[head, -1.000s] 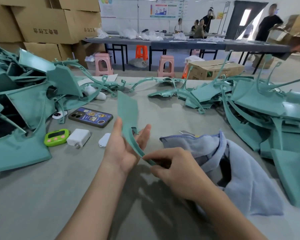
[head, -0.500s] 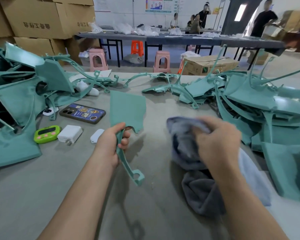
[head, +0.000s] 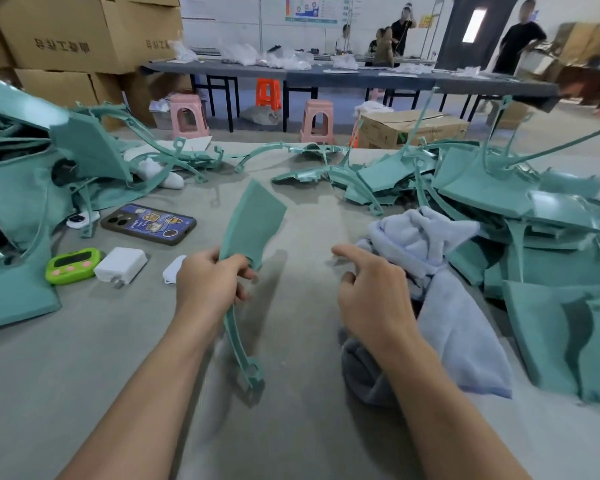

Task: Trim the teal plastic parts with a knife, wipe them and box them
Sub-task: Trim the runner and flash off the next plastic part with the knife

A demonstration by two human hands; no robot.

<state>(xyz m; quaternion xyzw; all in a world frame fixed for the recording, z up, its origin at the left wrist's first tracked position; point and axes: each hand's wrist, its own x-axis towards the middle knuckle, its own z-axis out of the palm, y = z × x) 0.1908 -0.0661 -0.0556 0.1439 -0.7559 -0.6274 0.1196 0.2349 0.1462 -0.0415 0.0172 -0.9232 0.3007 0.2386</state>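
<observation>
teal plastic part (head: 253, 220) is standing upright in our left hand (head: 208, 285), fingers (head: 245, 270) curling round its stem; our right hand (head: 371, 299) is hovering slack-fingered beside the cloth (head: 458, 313).

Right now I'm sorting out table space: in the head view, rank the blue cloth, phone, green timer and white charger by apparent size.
1. The blue cloth, by far the largest.
2. The phone.
3. The green timer and white charger look about alike, so I won't rank them.
</observation>
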